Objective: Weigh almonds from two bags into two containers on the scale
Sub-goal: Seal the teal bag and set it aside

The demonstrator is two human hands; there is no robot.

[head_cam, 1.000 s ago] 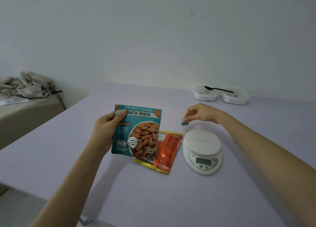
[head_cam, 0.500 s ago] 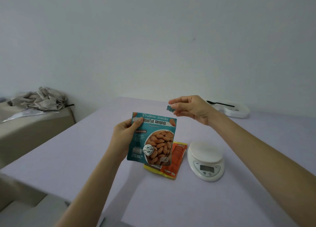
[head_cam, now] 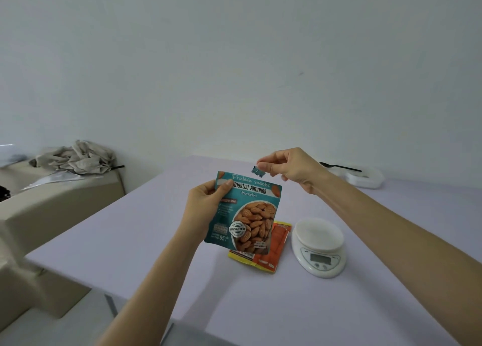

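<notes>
The left hand gripped the teal foil almond bag upright above the lilac table; the right hand pinched a small teal torn scrap.

soft even daylight, faint shadows, wide-angle edge distortion.

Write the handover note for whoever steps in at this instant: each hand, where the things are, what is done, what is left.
Left hand: holds the teal almond bag upright above the table.
Right hand: pinches a small teal scrap just above the bag's top.
Orange bag: flat on the table, beside the scale.
Scale: nothing on it.
Containers: far right, a black spoon across them.
Done: nothing weighed.
Left: put a container on the scale, pour, then repeat with the orange bag.
</notes>
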